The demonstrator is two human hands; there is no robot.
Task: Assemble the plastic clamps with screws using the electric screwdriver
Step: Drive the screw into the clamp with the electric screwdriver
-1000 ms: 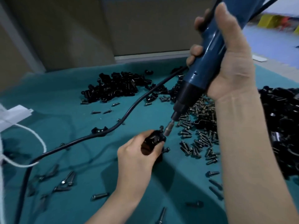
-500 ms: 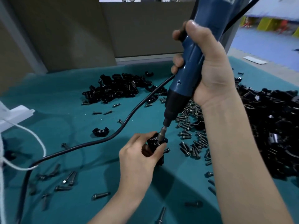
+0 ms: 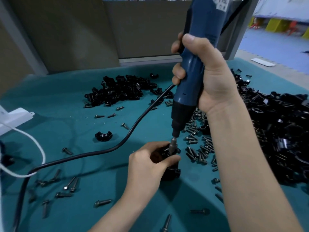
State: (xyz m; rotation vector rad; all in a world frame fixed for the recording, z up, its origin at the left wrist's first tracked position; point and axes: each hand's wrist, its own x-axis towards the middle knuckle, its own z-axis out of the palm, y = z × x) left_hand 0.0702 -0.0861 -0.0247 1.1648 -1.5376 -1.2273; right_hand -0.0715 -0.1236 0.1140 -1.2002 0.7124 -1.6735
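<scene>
Since a second ago, the electric screwdriver has been brought from a slant to nearly upright, and its bit, then beside the clamp, has been seated in its top.

Nearest the camera, loose screws are scattered on the teal cloth. Just beyond them, the black plastic clamp is held standing on the cloth by the left hand, with thumb and fingers curled round its upper part. Its glossy, rounded lower half is seen beneath the thumb. The silver bit is set down into the clamp's top, and the screw head under it cannot be made out.

Above, the blue body of the screwdriver is gripped by the right hand, with the fingers wrapped round the far side and the thumb laid upward along the near side.

A heap of dark screws lies just right of the clamp. A black cable is run leftward across the cloth, past a single clamp half. Farther off, one pile of black clamp parts is seen at the back, and a larger pile at the right.
</scene>
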